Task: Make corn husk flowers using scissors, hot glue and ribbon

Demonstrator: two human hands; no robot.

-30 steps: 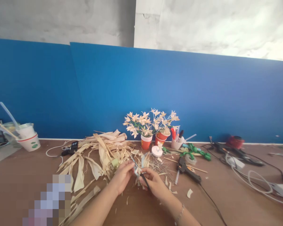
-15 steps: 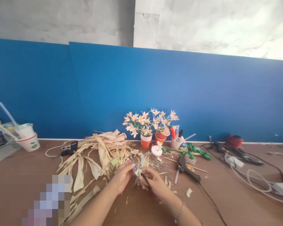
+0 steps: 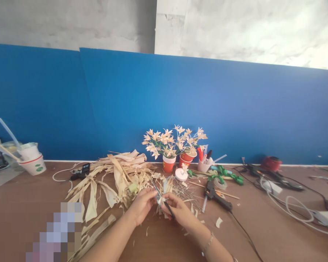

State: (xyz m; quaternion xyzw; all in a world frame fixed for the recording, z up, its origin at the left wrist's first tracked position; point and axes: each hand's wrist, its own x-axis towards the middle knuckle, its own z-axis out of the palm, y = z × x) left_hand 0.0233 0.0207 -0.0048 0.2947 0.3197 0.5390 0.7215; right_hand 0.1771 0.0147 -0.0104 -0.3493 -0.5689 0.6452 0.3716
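Observation:
My right hand is closed around scissors; their dark handle shows under the fingers, and the narrow blades point up and to the left. Close against it, my left hand pinches a small white flower-like piece at the fingertips. This piece sits between both hands beside the blades, and fingers partly cover it. Right behind the hands lie dry husk strips and thin scraps. Beyond them, pale handmade flowers stand in a red paper cup.
To the right lies a black glue gun with its cord. A round white lid-like piece and a cup of pens stand behind. White cables spread at far right. A paper cup stands at far left. A blue partition borders the table.
Both hands stay almost in place at the white piece. The scissors' handle seems to have shifted very slightly; everything else on the table looks the same.

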